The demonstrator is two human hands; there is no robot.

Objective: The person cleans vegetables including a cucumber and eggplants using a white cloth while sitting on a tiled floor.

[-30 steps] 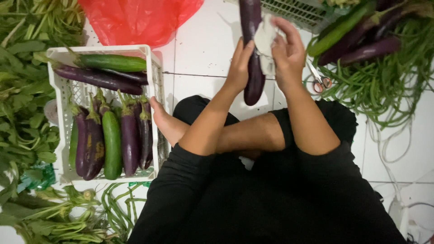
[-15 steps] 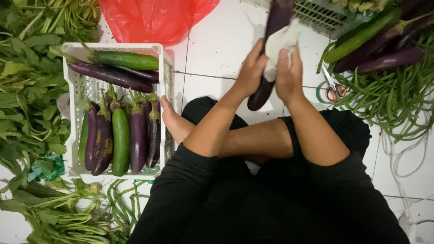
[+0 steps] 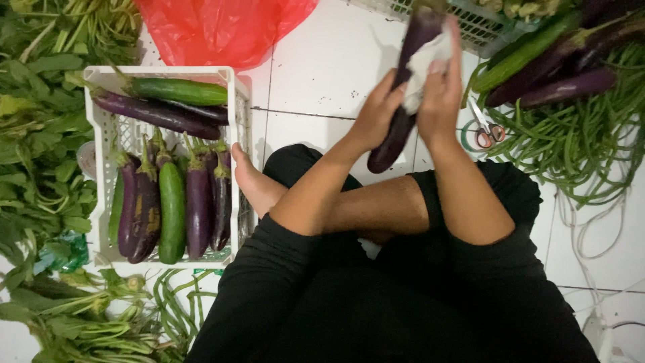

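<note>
Left hand: my left hand (image 3: 377, 115) closes around the lower half of a long purple eggplant (image 3: 403, 101), fingers curled on its side.
Right hand: my right hand (image 3: 440, 94) presses a white cloth (image 3: 423, 62) against the upper part of the same eggplant, fingers wrapped over the cloth.
Eggplant position: held tilted above the white tiled floor (image 3: 322, 74), in front of my crossed legs, its top near a grey basket (image 3: 480, 27).
White crate (image 3: 101, 134): on my left, holding purple eggplants and green cucumbers side by side, more laid across the far end.
Red plastic bag (image 3: 222, 27): beyond the crate.
Scissors (image 3: 485, 131): on the floor just right of my right hand.
Long beans (image 3: 578, 148): heaped at right, eggplants on top.
Leafy greens (image 3: 33, 134): along the left edge.
</note>
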